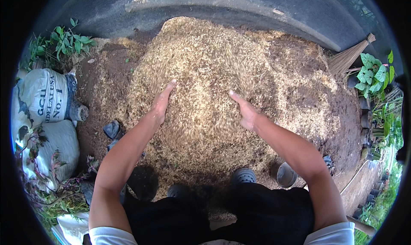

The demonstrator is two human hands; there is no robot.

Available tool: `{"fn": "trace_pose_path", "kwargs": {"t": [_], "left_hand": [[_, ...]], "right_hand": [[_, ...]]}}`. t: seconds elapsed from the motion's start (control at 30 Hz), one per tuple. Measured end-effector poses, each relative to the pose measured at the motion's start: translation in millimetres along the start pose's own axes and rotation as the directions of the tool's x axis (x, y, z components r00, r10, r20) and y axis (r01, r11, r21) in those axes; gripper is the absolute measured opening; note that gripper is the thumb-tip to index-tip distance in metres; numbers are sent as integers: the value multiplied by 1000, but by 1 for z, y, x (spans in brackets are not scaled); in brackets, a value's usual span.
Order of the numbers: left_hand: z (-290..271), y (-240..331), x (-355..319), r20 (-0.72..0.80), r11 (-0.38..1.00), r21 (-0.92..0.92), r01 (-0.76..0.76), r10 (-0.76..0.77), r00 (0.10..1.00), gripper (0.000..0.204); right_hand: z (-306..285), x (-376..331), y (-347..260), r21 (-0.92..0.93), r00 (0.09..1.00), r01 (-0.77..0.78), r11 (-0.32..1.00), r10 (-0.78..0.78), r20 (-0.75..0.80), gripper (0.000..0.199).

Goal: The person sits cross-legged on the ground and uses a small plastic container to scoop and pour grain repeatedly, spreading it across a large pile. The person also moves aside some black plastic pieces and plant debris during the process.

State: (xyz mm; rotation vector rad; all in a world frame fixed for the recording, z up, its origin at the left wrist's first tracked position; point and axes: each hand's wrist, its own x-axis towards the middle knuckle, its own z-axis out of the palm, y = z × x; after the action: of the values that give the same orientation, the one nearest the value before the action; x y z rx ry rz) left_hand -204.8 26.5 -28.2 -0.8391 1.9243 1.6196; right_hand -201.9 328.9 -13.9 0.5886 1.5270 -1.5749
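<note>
In the head view we held both hands out over a big pale-yellow heap of dry husk-like chaff [205, 82] that lay on dark brown soil [317, 95]. Our left hand [162, 103] was stretched flat, its fingers open and close together, with the tips at the surface of the heap. Our right hand [246, 110] was open too, fingers extended — it gripped nothing, and loose chaff looked blurred between the two hands. The heap filled the middle of the picture, in front of our dark grey shoes [243, 175], and reached up to a black curved sheet [265, 9] behind it. On the left stood white woven sacks [45, 97] with green plants near them. On the right lay a straw broom [349, 56] — and a small grey pot [284, 174] rested just beside our right foot.
</note>
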Motion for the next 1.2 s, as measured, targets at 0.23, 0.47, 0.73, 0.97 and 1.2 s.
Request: {"fn": "trace_pose_path", "kwargs": {"t": [0.23,0.47,0.73,0.97,1.2], "left_hand": [[9,4,-14,51,993,-116,18,-12,999,109],[27,30,-36,-91,913,-407,24,-67,994,116],[-1,82,-21,-152,790,-392,-471,450,880,112],[-17,55,37,-158,870,416,-266,357,921,124],[-22,12,41,-92,925,350,-146,189,978,134]], "right_hand": [[30,-14,-1,132,998,48,990,-42,-51,129],[62,-61,-45,269,971,233,934,-209,-117,126],[27,-39,-85,277,870,492,826,-478,-121,129],[-41,33,-107,-691,861,317,650,-502,-78,116],[-37,40,-30,-641,975,72,764,-189,-115,122]]}}
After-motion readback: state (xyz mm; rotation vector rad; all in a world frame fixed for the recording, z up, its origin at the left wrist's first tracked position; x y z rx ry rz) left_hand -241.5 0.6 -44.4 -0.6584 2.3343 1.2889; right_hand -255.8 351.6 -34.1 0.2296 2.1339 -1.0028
